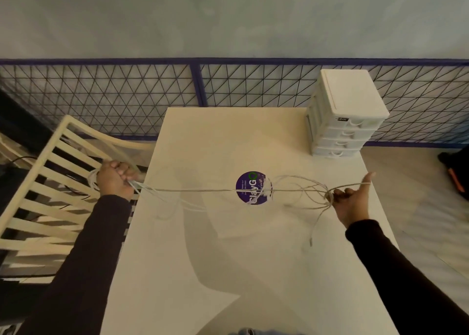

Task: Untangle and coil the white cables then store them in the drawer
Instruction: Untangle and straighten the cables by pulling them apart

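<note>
both hands grip white cables (193,190) taut above table (228,245).

Cables (203,190) span table (253,258); drawer unit (347,116) back right; chair (50,195) left.

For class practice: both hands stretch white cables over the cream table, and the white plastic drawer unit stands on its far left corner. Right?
No: the head view shows the white plastic drawer unit on the far right corner of the cream table. The rest holds.
</note>
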Motion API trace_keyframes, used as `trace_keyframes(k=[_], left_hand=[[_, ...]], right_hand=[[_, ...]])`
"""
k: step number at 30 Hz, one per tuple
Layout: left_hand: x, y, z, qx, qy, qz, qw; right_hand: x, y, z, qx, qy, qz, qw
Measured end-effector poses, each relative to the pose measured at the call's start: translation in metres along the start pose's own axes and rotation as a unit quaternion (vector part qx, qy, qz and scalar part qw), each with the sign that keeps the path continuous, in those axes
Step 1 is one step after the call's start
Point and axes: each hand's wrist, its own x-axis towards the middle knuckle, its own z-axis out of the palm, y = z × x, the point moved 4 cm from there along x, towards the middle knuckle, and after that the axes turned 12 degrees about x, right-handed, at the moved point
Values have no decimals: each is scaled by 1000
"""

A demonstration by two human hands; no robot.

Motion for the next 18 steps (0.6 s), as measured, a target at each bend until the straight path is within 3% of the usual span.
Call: trace_keyframes(k=[3, 6, 9, 12, 15, 18], left_hand=[[14, -6, -12, 13, 6, -18, 1000], [26, -2, -31, 61, 37, -15, 997], [32, 2, -35, 72, 35, -20, 997], [24, 0, -12, 12, 6, -26, 1000], [8, 0, 22, -40, -30, -17, 999], [-5, 3, 47, -84, -64, -18, 994]], right_hand=[[6, -17, 3, 118, -34, 114, 986], [19, -34, -9, 250, 51, 87, 963], [21, -49, -6, -10, 44, -15, 999], [2, -23, 15, -209, -21, -1, 978], [-6, 10, 16, -277, -16, 50, 959], [-7, 38, 5, -254, 23, 84, 963]])
